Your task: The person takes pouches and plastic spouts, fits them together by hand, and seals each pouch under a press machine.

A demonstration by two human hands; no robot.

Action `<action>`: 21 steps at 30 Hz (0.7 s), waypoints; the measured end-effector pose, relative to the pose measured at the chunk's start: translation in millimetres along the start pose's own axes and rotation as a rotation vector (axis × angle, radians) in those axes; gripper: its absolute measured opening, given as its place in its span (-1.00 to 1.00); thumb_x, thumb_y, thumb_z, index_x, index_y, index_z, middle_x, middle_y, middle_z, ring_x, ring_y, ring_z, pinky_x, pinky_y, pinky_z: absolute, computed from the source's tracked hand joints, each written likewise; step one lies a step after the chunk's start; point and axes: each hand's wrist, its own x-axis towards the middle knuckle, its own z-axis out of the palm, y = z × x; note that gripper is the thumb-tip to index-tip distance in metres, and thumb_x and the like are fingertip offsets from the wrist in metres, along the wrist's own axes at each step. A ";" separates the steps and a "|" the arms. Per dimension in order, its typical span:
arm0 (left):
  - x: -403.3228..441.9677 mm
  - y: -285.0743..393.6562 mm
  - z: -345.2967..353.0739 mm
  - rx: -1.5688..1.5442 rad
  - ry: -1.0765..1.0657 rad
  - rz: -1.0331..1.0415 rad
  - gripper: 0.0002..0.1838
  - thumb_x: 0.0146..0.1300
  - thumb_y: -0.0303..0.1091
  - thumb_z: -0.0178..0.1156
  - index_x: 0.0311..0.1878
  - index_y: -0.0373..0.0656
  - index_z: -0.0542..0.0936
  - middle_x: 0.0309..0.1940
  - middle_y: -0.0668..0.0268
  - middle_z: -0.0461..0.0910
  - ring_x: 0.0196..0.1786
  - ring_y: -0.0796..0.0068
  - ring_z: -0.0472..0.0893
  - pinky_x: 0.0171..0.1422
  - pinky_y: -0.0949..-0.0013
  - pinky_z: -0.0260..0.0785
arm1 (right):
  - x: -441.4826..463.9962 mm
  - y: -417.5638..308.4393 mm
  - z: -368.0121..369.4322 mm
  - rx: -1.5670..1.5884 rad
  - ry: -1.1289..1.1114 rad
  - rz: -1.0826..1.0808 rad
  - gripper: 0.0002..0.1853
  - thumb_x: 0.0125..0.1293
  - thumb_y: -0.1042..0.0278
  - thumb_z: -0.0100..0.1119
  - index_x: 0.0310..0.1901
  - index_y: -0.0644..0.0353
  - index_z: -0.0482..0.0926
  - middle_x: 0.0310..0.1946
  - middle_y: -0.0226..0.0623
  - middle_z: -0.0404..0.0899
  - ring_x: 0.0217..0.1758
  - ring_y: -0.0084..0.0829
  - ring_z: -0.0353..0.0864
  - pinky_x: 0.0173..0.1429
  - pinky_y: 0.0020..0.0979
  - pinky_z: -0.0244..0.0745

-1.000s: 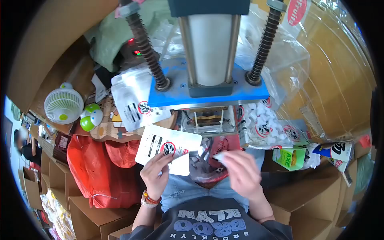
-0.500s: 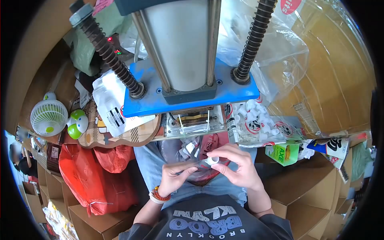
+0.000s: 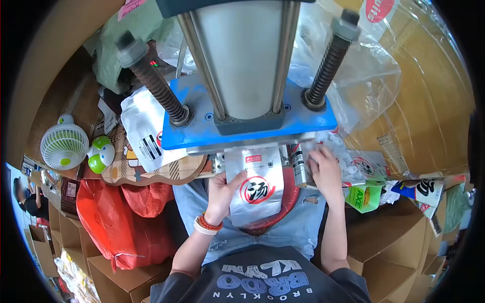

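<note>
My left hand (image 3: 225,192) pinches the left side of a silver-white pouch (image 3: 256,189) with a red ring and a black character. The pouch's top edge lies beneath the blue plate (image 3: 247,121) of the press. My right hand (image 3: 324,169) reaches over the tray of small white spouts (image 3: 348,164), right of the press. Its fingers are bent and partly hidden among the spouts, so any hold is unclear. A rolled printed pouch (image 3: 299,169) stands at the tray's left edge.
More pouches (image 3: 144,144) lie on a patterned board (image 3: 151,174) at the left, near a small fan (image 3: 64,146) and a green-white toy (image 3: 101,154). Red bags (image 3: 111,227) hang below. Cardboard boxes (image 3: 389,242) stand at the right. A person (image 3: 35,202) is far left.
My hands have moved apart. The left has brought the pouch up flat under the press plate, and the right has gone from the white spout at my lap to the tray.
</note>
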 end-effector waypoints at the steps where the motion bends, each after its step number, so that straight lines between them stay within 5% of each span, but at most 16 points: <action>1: 4.3 -6.2 -6.1 0.034 -0.028 0.042 -0.75 0.32 -0.45 0.33 0.01 -0.37 0.65 -0.20 0.30 0.74 -0.24 0.64 0.65 -0.14 0.54 0.49 | -4.0 2.6 -3.4 0.081 -0.109 0.071 -0.66 0.26 0.56 0.19 0.08 0.13 0.58 -0.03 -0.08 0.62 -0.04 0.01 0.60 0.07 -0.15 0.50; 2: 3.0 -1.6 -14.1 0.037 -0.020 0.036 -0.75 0.32 -0.45 0.33 0.01 -0.37 0.65 -0.20 0.30 0.74 -0.24 0.64 0.65 -0.14 0.54 0.49 | -10.9 3.5 -5.8 0.163 -0.222 0.150 -0.65 0.25 0.57 0.19 0.08 0.12 0.57 -0.04 -0.09 0.63 -0.07 0.00 0.61 0.01 -0.14 0.52; 4: 11.3 21.1 -35.8 0.713 0.061 0.321 -0.54 0.32 -0.28 0.35 0.20 -0.31 0.54 -0.01 0.12 0.69 -0.06 0.41 0.67 0.05 0.31 0.50 | -16.4 7.0 -10.2 0.204 -0.151 0.144 -0.68 0.25 0.59 0.21 0.05 0.16 0.57 -0.08 -0.13 0.64 -0.14 -0.11 0.62 -0.06 -0.19 0.52; 6: 21.8 52.8 -71.5 1.356 0.465 0.728 -0.23 0.26 0.00 0.36 0.41 -0.22 0.35 0.31 -0.04 0.47 0.33 0.09 0.48 0.39 0.00 0.28 | -18.6 5.4 -16.0 0.245 -0.076 0.138 -0.70 0.24 0.61 0.23 0.02 0.19 0.57 -0.12 -0.17 0.64 -0.21 -0.22 0.64 -0.13 -0.24 0.51; 8: 35.8 39.6 -133.7 1.818 0.423 0.726 -0.02 0.18 0.19 0.33 0.52 -0.17 0.18 0.51 -0.01 0.19 0.56 -0.05 0.13 0.54 -0.18 -0.04 | -20.2 0.4 -23.5 0.497 -0.005 0.503 -0.72 0.24 0.64 0.25 -0.01 0.23 0.58 -0.20 -0.30 0.63 -0.24 -0.50 0.59 -0.17 -0.40 0.47; 9: 29.4 32.4 -139.9 1.874 0.293 0.655 0.01 0.14 0.17 0.36 0.54 -0.12 0.16 0.53 0.11 0.18 0.61 0.05 0.07 0.55 -0.20 -0.03 | -27.3 3.6 -19.8 0.569 0.039 0.476 -0.77 0.27 0.61 0.28 -0.04 0.28 0.59 -0.18 -0.35 0.59 -0.19 -0.64 0.54 -0.11 -0.52 0.45; 11: 6.0 29.8 -140.1 1.815 0.057 0.638 0.00 0.12 0.11 0.39 0.54 -0.09 0.17 0.51 0.15 0.23 0.60 0.13 0.12 0.56 -0.13 -0.02 | -36.7 -8.1 -19.2 0.829 0.185 0.346 -0.79 0.29 0.57 0.29 -0.05 0.30 0.59 -0.10 -0.30 0.59 -0.15 -0.57 0.59 -0.02 -0.54 0.46; 12: -2.2 26.8 -141.4 1.738 0.127 0.741 -0.23 0.13 -0.10 0.41 0.41 -0.09 0.40 0.37 0.18 0.45 0.45 0.20 0.40 0.47 0.04 0.23 | -40.9 -17.8 -25.7 0.935 0.186 0.294 -0.78 0.28 0.59 0.30 -0.04 0.35 0.59 -0.02 -0.20 0.59 -0.11 -0.48 0.64 0.06 -0.47 0.51; 15: -18.0 32.9 -146.9 1.473 0.219 0.770 -0.81 0.15 -0.49 0.32 -0.14 -0.19 0.74 -0.16 0.23 0.75 -0.18 0.24 0.75 -0.10 0.32 0.58 | -40.3 -78.0 -67.0 1.355 0.104 0.349 -0.71 0.22 0.61 0.37 -0.02 0.36 0.59 -0.03 -0.17 0.62 -0.06 -0.41 0.66 0.10 -0.37 0.56; 17: -41.5 42.1 -130.2 1.180 0.272 0.619 -0.80 0.10 -0.56 0.32 -0.17 -0.23 0.73 -0.19 0.18 0.75 -0.20 0.22 0.75 -0.11 0.32 0.58 | -38.2 -95.9 -80.5 0.989 0.152 -0.007 -0.66 0.12 0.56 0.48 -0.07 0.33 0.61 -0.07 -0.15 0.65 -0.07 -0.34 0.68 0.06 -0.30 0.62; 21: -94.4 49.1 -69.2 1.273 0.189 0.943 -0.79 0.08 -0.64 0.30 -0.19 -0.24 0.73 -0.20 0.17 0.75 -0.01 0.19 0.74 0.04 0.28 0.59 | -29.5 -135.4 -52.5 0.539 0.122 -0.383 -0.57 0.00 0.50 0.53 -0.04 0.35 0.66 -0.17 -0.14 0.64 -0.21 -0.24 0.67 -0.14 -0.33 0.61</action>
